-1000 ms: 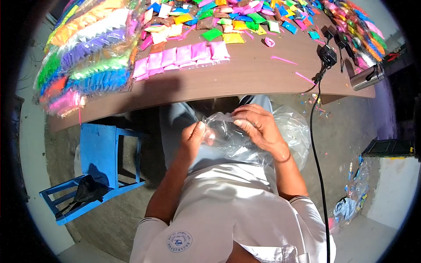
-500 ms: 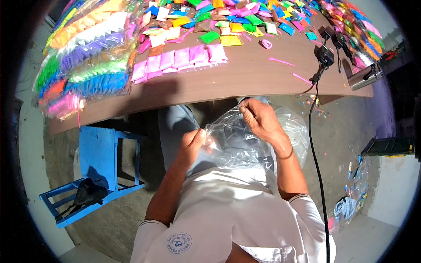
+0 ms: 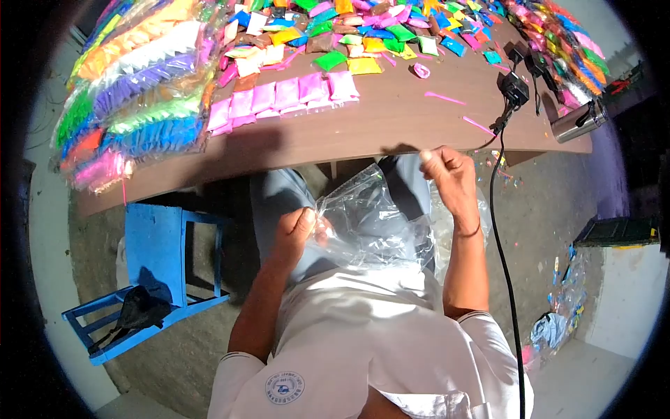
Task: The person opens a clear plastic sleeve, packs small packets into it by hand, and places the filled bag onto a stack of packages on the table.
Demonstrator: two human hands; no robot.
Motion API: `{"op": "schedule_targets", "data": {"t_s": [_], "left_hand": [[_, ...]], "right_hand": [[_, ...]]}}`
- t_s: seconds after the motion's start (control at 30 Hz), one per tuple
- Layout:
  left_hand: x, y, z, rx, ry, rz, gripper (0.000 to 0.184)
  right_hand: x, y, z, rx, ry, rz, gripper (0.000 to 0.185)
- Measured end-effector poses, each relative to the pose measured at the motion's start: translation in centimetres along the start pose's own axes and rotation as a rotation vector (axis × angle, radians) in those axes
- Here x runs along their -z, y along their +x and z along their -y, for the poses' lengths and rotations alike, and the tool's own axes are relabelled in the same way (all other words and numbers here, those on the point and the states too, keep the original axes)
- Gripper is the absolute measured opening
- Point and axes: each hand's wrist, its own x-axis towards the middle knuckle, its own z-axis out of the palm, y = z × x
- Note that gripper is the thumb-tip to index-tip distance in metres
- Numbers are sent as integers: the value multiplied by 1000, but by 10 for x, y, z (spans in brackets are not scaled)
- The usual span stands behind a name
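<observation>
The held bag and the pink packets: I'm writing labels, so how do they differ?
The bag is see-through; the packets are pink. The bag looks empty; the packets look filled. The left hand grips the bag, while the packets lie on the table. Both look like plastic.

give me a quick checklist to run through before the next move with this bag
1. Left hand has a grip on the clear bag: ok, it pinches the bag's side.
2. Right hand on the bag too: not ok, it is raised beside the bag, with a gap between them.
3. Bag mouth open: cannot tell, the film is creased and full of glare.
4. Pink packets lined up: ok, they lie side by side near the table's near edge.
5. Black cable away from the right hand: ok, it hangs to the right of it, apart.
</observation>
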Motion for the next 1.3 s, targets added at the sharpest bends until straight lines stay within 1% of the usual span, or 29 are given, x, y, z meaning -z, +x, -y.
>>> {"op": "schedule_targets", "data": {"t_s": [0.03,0.07,0.13,0.17,0.2,0.27,0.3,0.33,0.43,0.53,0.67,0.77,0.83,0.87,0.93,0.97,1.03,1.07,1.13,1.2,1.23,1.27,1.3], "left_hand": [[-1,-1,-2,-2,1,-2,39],[-3,-2,-7,9,3,-2,39],[-4,-3,-6,21,5,0,39],[-3,-2,-2,22,-21,19,39],[-3,-1,-1,22,-48,39,39],[-4,-1,-4,12,-51,39,38],[-4,-2,-6,4,-54,38,38],[-4,-2,-8,2,-54,36,38],[-6,-4,-11,-17,-9,44,38],[-5,-4,-12,-18,-43,68,38],[-6,-4,-7,-11,-82,65,38],[-7,-4,-6,-22,-110,57,38],[-6,-4,-7,-26,-107,55,38],[-5,-4,-6,-25,-112,52,38],[-5,-4,-7,-25,-114,52,38],[-6,-4,-10,-20,-88,49,38],[-7,-3,-11,-16,-61,51,38],[-8,-2,-7,-36,-30,55,39],[-11,-1,-9,-54,1,60,39],[-15,-2,-14,-41,41,75,41],[-12,-3,-11,-41,42,76,41],[-6,-5,-3,-50,-23,47,41],[-1,-6,2,-58,-88,17,41]], "right_hand": [[-10,-9,16,61,149,42,14],[-14,-12,19,111,136,93,16],[-20,-17,30,131,1,190,19],[-24,-19,39,162,-125,169,13],[-28,-18,40,163,-126,169,13],[-35,-15,41,145,-223,204,7],[-41,-14,44,214,-219,147,6],[-42,-13,45,216,-219,147,6],[-44,-12,47,127,-278,200,10],[-45,-13,54,143,-247,239,11],[-48,-10,47,151,-262,220,10],[-49,-8,48,146,-275,252,10],[-55,-6,41,210,-114,156,11],[-54,-5,38,211,-113,154,11],[-50,-2,34,156,-173,242,13],[-50,-2,34,157,-172,239,13],[-51,-2,38,293,-335,229,16],[-51,-1,36,294,-335,225,16],[-52,3,26,360,-391,187,16],[-47,11,11,422,-521,39,13],[-33,18,8,417,-488,-56,13],[-16,26,-8,387,-504,-156,15],[-5,30,-17,290,-340,-240,14]]}}
